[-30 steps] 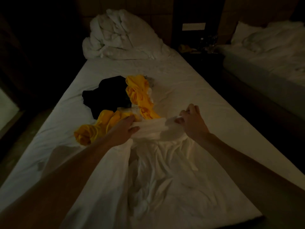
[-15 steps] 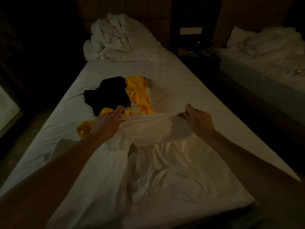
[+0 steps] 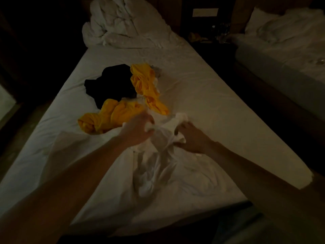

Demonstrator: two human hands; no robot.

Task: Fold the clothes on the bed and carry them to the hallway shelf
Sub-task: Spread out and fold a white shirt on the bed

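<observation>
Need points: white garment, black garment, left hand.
white garment (image 3: 163,138), head view, bunched cloth between the hands
black garment (image 3: 112,83), head view, middle of the dark heap
left hand (image 3: 139,131), head view, back of the hand

Two beds: one white-sheeted bed (image 3: 202,88) in front, a second white-sheeted bed (image 3: 284,55) to the right. Two bare hands, the left hand (image 3: 139,131) and the right hand (image 3: 191,138). One crumpled white cloth garment (image 3: 158,155). Two rumpled yellow cloth garments, one nearer (image 3: 109,118) and one farther (image 3: 146,85). One black cloth garment (image 3: 109,83). One heaped white duvet (image 3: 123,25).
</observation>
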